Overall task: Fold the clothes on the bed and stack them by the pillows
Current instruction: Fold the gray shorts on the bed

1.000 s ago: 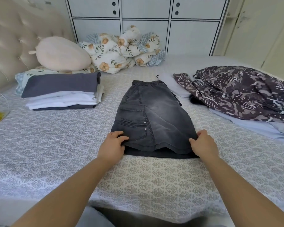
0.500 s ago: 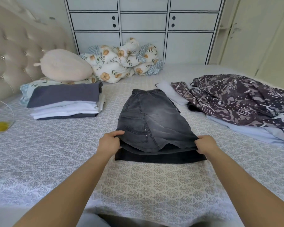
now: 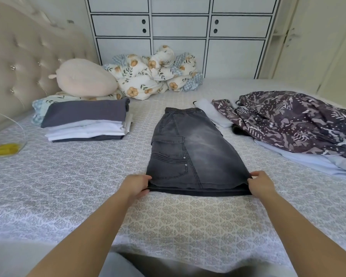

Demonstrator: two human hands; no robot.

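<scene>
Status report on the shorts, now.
Left hand and right hand pinch the hem corners of the grey denim shorts. Shorts flat on bed. Folded stack waiting. Nothing blocking.

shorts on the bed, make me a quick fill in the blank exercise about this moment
1. The left hand and right hand each pinch a hem corner of the grey ____.
2. The folded stack has a dark ____ garment on top.
3. The round cream pillow lies beside the ____ quilt.

Missing words: shorts; grey; flowered
</scene>
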